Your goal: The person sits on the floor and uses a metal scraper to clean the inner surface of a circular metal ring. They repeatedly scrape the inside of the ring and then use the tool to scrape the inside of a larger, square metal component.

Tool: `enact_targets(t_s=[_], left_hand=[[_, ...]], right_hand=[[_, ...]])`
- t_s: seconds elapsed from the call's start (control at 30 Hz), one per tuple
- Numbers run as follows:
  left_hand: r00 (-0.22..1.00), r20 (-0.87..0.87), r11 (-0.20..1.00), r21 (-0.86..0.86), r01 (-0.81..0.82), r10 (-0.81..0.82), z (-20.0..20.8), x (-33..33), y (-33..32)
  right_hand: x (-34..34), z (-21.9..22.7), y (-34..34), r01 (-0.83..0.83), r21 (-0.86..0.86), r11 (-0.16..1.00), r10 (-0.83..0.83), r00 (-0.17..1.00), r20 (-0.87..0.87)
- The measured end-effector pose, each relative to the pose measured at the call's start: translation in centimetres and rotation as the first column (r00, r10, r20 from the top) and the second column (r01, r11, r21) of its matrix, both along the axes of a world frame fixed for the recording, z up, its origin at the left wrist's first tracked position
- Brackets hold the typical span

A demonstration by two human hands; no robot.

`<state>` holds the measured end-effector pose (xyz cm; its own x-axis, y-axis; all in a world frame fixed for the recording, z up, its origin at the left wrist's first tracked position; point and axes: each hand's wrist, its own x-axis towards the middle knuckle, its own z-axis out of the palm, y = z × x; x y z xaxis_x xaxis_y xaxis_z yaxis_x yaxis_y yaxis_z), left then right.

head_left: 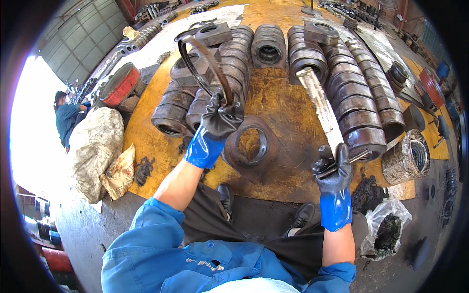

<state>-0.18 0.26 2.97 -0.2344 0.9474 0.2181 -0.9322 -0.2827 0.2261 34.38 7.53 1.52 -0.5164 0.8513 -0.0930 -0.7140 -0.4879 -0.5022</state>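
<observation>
My left hand point(221, 119), in a black and blue rubber glove, is closed around the lower end of a thin dark ring point(213, 63), which stands up tilted above the metal blocks. My right hand point(334, 168), gloved alike, is closed on a long flat whitish strip point(322, 108) with a worn, dirty far end. A thin metal rod point(360, 156) also sticks out sideways from that fist; whether it joins the strip is hidden. Between and below the hands, a greasy metal block with a round hole point(250, 146) lies on the stained yellow board point(273, 100).
Rows of ringed metal cylinders point(354, 105) lie ahead on both sides. A dirty bucket point(406, 157) and a plastic bag of dark stuff point(387, 230) are at right. At left are a pale sack point(95, 149), a red-rimmed drum point(120, 85) and another person point(68, 117).
</observation>
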Motion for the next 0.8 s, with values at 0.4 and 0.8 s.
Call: enact_targets(t_s=[0.4, 0.8], left_hand=[[0.97, -0.012, 0.969, 0.05, 0.242, -0.242, -0.1, 2.1, 0.3], [0.888, 0.077, 0.891, 0.027, 0.453, -0.453, -0.5, 4.0, 0.7]], right_hand=[[-5.6, 2.9, -3.9, -0.275, 0.448, 0.851, 0.175, 0.952, 0.253], [-7.0, 1.1, -3.7, -0.303, 0.542, 0.784, 0.15, 0.939, 0.309]])
